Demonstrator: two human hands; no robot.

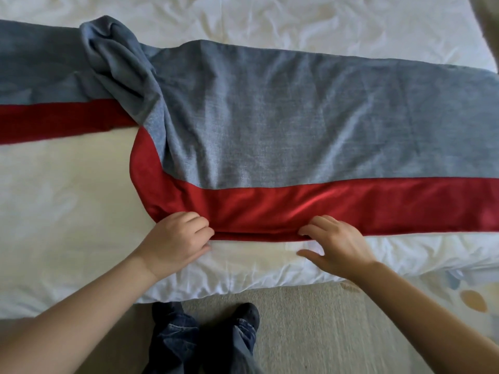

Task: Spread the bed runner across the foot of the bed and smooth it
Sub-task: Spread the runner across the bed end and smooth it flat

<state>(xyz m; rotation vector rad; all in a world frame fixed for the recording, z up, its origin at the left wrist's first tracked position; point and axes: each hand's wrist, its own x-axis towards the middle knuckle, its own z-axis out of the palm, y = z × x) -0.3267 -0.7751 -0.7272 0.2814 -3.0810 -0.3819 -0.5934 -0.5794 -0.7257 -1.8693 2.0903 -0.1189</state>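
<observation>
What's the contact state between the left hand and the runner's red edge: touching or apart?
Touching. The head view shows the left hand with its fingers curled onto the red hem of the bed runner, with no gap visible.

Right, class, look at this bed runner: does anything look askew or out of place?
The bed runner is bunched in a twisted fold left of centre, so its red band breaks line: nearer the viewer on the right, farther back on the left.

Bed runner [270,117] bunched at left on white duvet [67,198]; left hand [175,238] grips red edge [270,211]; right hand [340,244] touches same edge.
</observation>
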